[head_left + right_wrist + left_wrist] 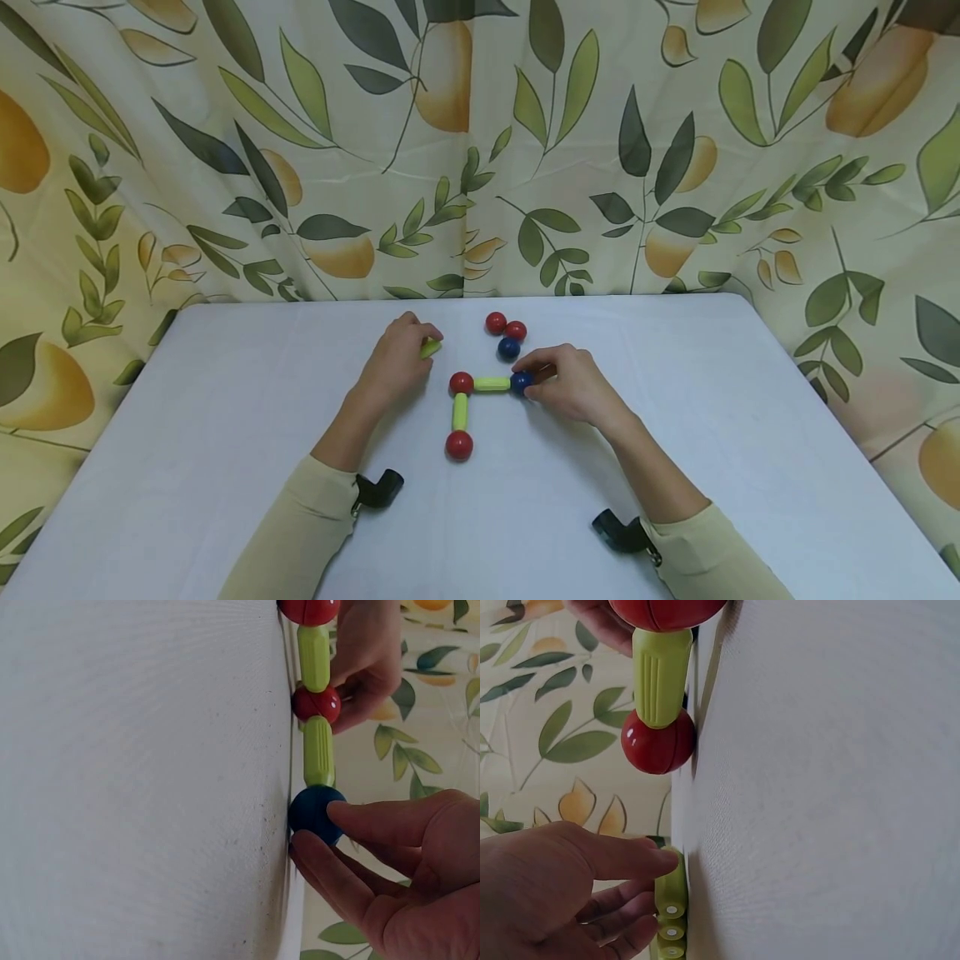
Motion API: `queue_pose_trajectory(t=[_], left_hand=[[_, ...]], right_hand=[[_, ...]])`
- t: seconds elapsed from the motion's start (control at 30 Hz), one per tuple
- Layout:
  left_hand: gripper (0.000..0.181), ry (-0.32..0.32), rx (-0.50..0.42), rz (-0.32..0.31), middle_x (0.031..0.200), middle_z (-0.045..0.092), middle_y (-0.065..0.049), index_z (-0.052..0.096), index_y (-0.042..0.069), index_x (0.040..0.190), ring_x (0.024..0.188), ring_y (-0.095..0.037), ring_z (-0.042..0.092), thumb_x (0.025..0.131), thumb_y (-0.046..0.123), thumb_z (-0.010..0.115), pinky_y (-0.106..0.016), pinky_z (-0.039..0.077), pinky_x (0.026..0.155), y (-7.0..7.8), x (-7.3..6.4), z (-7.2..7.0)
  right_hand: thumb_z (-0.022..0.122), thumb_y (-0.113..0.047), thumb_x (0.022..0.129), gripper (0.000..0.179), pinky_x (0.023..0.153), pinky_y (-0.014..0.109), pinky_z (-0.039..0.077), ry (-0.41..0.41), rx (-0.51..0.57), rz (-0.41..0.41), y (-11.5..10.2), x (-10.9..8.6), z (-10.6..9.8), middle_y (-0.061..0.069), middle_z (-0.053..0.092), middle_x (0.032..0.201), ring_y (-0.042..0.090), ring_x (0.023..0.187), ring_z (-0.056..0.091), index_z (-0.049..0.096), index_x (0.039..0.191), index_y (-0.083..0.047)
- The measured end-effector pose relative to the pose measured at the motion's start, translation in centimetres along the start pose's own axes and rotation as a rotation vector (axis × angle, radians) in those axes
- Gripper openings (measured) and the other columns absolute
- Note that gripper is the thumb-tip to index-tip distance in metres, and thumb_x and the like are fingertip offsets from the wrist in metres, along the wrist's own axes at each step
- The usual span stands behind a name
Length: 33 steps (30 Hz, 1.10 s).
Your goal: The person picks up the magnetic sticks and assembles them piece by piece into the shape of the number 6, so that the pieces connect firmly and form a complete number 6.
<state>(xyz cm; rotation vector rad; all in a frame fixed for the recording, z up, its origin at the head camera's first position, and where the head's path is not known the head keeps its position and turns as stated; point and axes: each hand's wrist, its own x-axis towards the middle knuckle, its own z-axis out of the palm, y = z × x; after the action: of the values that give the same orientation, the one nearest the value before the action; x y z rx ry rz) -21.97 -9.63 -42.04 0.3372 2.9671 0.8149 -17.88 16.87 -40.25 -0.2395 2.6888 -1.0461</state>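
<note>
In the head view my right hand [576, 387] pinches a blue ball [521, 383] between thumb and fingertips. A yellow-green magnetic rod [492, 384] joins that ball to a red ball [461, 383]. From there a second rod [460, 412] runs toward me to another red ball [459, 446], making an L flat on the table. Left of the L, my left hand [396, 358] has its thumb and fingers on a loose yellow-green rod [431, 348]. The left wrist view shows this rod [671, 889] under the thumb, in a row with more rods [671, 930] partly hidden by the fingers.
Behind the L lie two loose red balls [496, 323] and one loose blue ball [508, 348], close together. A white cloth covers the table [225, 433]. A leaf-patterned curtain [420, 192] hangs at its far edge.
</note>
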Motion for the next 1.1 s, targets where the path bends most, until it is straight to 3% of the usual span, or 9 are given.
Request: queue_pose_trajectory(t=[0.73,1.1], left_hand=[[0.041,-0.034,-0.01,-0.026,0.114,0.06,-0.013,0.071,0.007,0.132,0.103,-0.026,0.057,0.091,-0.003,0.069,-0.038,0.056,0.092,0.2,0.0,0.1],[0.033,-0.019,-0.161,-0.02,0.105,0.064,-0.009,0.076,0.008,0.124,0.098,-0.024,0.061,0.091,0.009,0.075,-0.035,0.058,0.085,1.0,-1.2,-1.1]], right_hand=[[0.077,-0.005,0.09,0.028,0.087,0.039,0.059,-0.003,-0.005,-0.02,-0.1,0.1,0.1,0.009,0.076,0.113,0.024,0.102,0.068,0.079,0.117,-0.011],[0.077,-0.006,0.09,0.028,0.087,0.039,0.059,-0.005,0.004,-0.034,0.1,0.1,0.0,0.009,0.076,0.112,0.024,0.101,0.068,0.078,0.118,-0.011]])
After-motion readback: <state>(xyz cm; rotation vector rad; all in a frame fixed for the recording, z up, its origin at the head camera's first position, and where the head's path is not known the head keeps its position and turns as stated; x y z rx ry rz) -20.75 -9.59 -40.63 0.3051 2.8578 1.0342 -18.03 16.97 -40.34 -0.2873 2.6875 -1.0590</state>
